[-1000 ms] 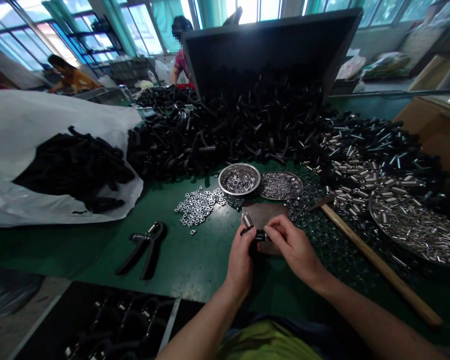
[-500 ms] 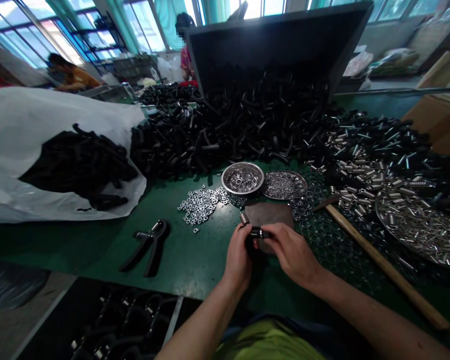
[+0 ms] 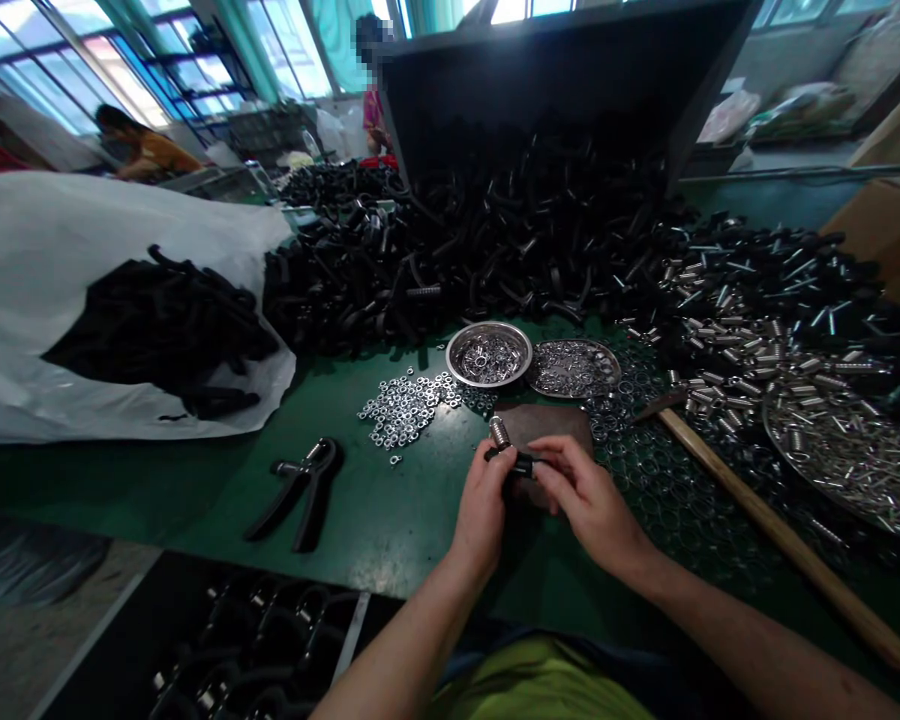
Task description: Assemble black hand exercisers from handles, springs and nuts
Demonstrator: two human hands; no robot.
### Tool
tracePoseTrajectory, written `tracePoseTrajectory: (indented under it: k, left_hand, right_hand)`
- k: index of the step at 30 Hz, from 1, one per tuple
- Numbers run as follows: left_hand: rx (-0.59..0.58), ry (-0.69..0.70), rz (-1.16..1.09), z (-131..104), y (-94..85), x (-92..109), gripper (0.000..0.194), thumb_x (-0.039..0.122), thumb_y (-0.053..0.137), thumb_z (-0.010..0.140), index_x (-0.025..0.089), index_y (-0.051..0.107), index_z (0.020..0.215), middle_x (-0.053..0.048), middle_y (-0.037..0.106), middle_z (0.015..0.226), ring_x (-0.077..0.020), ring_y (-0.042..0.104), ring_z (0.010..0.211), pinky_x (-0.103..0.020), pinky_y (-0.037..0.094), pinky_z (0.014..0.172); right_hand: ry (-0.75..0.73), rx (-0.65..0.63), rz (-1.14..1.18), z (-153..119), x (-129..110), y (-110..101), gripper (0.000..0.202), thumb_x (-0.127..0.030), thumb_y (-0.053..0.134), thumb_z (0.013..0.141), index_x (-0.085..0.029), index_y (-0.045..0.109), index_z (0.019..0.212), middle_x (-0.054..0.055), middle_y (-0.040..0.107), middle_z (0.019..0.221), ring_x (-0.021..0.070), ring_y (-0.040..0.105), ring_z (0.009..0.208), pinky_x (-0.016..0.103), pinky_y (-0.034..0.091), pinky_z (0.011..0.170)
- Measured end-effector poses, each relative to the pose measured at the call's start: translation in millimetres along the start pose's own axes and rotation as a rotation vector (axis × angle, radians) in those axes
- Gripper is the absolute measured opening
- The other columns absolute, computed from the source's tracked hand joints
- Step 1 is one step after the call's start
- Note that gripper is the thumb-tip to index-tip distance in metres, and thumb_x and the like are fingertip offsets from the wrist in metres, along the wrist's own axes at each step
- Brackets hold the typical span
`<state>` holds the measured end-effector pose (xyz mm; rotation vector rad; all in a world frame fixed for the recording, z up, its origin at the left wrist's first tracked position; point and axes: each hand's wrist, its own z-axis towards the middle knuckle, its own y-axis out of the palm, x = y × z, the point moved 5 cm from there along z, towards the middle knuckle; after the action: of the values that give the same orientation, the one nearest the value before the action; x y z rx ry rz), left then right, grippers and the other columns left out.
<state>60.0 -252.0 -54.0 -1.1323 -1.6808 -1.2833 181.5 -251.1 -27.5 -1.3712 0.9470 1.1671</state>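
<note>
White bag (image 3: 15, 330): I see it gaping at the far left of the green surface (image 3: 390, 530), with dark pieces inside.
Crate (image 3: 357, 625): below the surface's near edge, holding black and shiny parts.
Hand squeezer (image 3: 319, 490): lying alone on the surface, legs spread toward me.
Small rings (image 3: 401, 412): a loose silvery heap, just left of the bowl.
Left hand (image 3: 484, 505): its grip is wrapped around the left part of the black piece (image 3: 523, 466).
Bowl (image 3: 489, 383): round and metal, with small parts in it.
Spring (image 3: 499, 432): rising at a tilt beside the left thumb; I cannot tell whether it is fixed to the black piece.
Black piece: between both hands, above the brown block (image 3: 544, 422).
Right hand (image 3: 589, 500): its grip pinches the piece's right end, thumb and fingers together.
Hammer (image 3: 780, 537): slanting across the surface, head away from me.
Loose springs (image 3: 727, 355): heaped beyond the hammer.
Tray (image 3: 768, 420): far right, heaped with metal pins.
</note>
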Motion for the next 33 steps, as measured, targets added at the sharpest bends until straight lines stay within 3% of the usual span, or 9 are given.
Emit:
tracePoseTrajectory:
  k: [3, 6, 9, 11, 15, 17, 20, 24, 33]
  left_hand:
    - [0.160, 0.166, 0.230, -4, -4.4, 11, 0.038, 0.038, 0.068, 0.073, 0.022, 0.049, 0.102, 0.000, 0.059, 0.088, -0.0152, 0.057, 0.080, -0.025, 0.042, 0.073]
    - [0.226, 0.328, 0.474, -6, -6.2, 19, 0.059, 0.035, 0.081, 0.056, 0.022, 0.052, 0.105, -0.005, 0.058, 0.105, -0.0208, 0.054, 0.100, -0.029, 0.039, 0.087]
    - [0.117, 0.279, 0.621, 1, -9.1, 15, 0.056, 0.037, 0.082, 0.055, 0.022, 0.056, 0.102, -0.005, 0.061, 0.098, -0.0231, 0.056, 0.092, -0.031, 0.039, 0.080]
    - [0.047, 0.264, 0.714, 7, -12.3, 11, 0.051, 0.040, 0.080, 0.057, 0.023, 0.057, 0.099, -0.005, 0.062, 0.091, -0.0236, 0.057, 0.085, -0.032, 0.039, 0.075]
    - [-0.092, 0.372, 1.030, 14, -7.8, 7, 0.050, 0.044, 0.076, 0.061, 0.024, 0.056, 0.101, -0.008, 0.062, 0.097, -0.0284, 0.055, 0.090, -0.038, 0.039, 0.078]
    - [-0.171, 0.415, 1.179, 15, -1.6, 3, 0.053, 0.040, 0.078, 0.058, 0.023, 0.056, 0.104, -0.009, 0.060, 0.104, -0.0307, 0.052, 0.096, -0.042, 0.038, 0.082]
    - [-0.235, 0.430, 1.299, 14, 3.2, -2, 0.059, 0.038, 0.080, 0.056, 0.023, 0.056, 0.107, -0.009, 0.058, 0.110, -0.0303, 0.050, 0.100, -0.043, 0.037, 0.085]
    - [-0.267, 0.420, 1.332, 17, 0.6, -5, 0.061, 0.051, 0.076, 0.060, 0.022, 0.056, 0.110, -0.008, 0.057, 0.108, -0.0288, 0.050, 0.097, -0.042, 0.039, 0.083]
    - [-0.253, 0.455, 1.317, 18, -1.9, -6, 0.060, 0.052, 0.074, 0.061, 0.022, 0.056, 0.110, -0.008, 0.057, 0.107, -0.0271, 0.049, 0.097, -0.040, 0.039, 0.082]
  right_hand:
    - [0.297, 0.040, 0.504, 2, 18, 13, 0.023, -0.042, 0.051, 0.084, -0.021, 0.048, 0.094, -0.003, 0.053, 0.067, 0.0118, 0.053, 0.053, 0.023, 0.044, 0.042]
    - [0.408, 0.007, 0.637, 4, 26, 19, 0.026, -0.046, 0.052, 0.083, -0.022, 0.044, 0.085, -0.006, 0.050, 0.061, 0.0092, 0.048, 0.045, 0.020, 0.038, 0.037]
    - [0.429, -0.285, 0.333, 15, 26, 14, 0.030, -0.052, 0.042, 0.087, -0.022, 0.046, 0.083, -0.006, 0.050, 0.050, 0.0113, 0.047, 0.038, 0.021, 0.035, 0.036]
    - [0.274, -0.385, -0.037, 38, 19, 1, 0.030, -0.047, 0.042, 0.088, -0.020, 0.052, 0.077, -0.003, 0.054, 0.051, 0.0132, 0.052, 0.044, 0.024, 0.039, 0.042]
    - [-0.228, -0.156, -0.706, 116, -12, -14, 0.015, -0.022, 0.052, 0.085, -0.020, 0.066, 0.085, 0.004, 0.068, 0.087, 0.0176, 0.060, 0.084, 0.031, 0.044, 0.075]
    - [-0.312, -0.228, -0.969, 154, -13, 5, 0.017, -0.018, 0.053, 0.084, -0.021, 0.070, 0.086, 0.006, 0.068, 0.095, 0.0210, 0.056, 0.098, 0.033, 0.043, 0.081]
    - [-0.292, -0.326, -1.050, 195, -3, 35, 0.012, -0.015, 0.062, 0.075, -0.020, 0.073, 0.078, 0.009, 0.068, 0.091, 0.0251, 0.057, 0.100, 0.031, 0.044, 0.076]
    - [-0.227, -0.344, -1.060, 214, 15, 52, 0.007, -0.014, 0.066, 0.070, -0.016, 0.072, 0.073, 0.013, 0.068, 0.089, 0.0271, 0.060, 0.093, 0.032, 0.044, 0.074]
    - [-0.194, -0.120, -0.793, 194, 8, 13, 0.033, -0.012, 0.042, 0.085, -0.011, 0.054, 0.116, 0.009, 0.066, 0.091, 0.0161, 0.060, 0.082, 0.028, 0.044, 0.073]
